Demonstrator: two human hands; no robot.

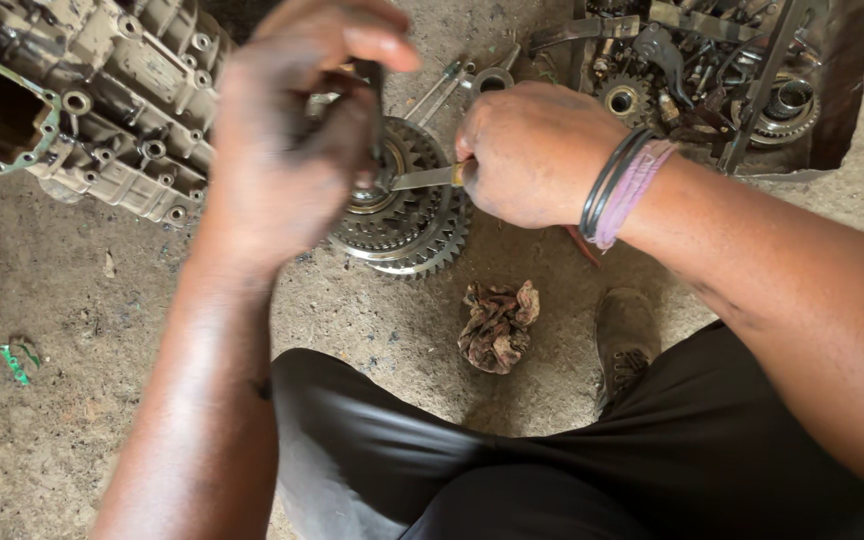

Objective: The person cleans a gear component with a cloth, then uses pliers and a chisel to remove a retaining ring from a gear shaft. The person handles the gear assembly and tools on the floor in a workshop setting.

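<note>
My left hand [287,135] is closed around a dark metal shaft that stands up from a stack of toothed gears [412,215] resting on the dirt floor. My right hand [532,150], with bands at the wrist, grips a flat metal tool [422,178] whose blade points left and touches the hub of the gear stack just below my left hand. The shaft is mostly hidden by my fingers.
A grimy cast metal gearbox housing [102,100] lies at the upper left. A pile of gears, rods and loose parts [712,70] sits at the upper right. A crumpled dirty rag [497,325] lies on the ground by my shoe [627,335] and dark trouser leg.
</note>
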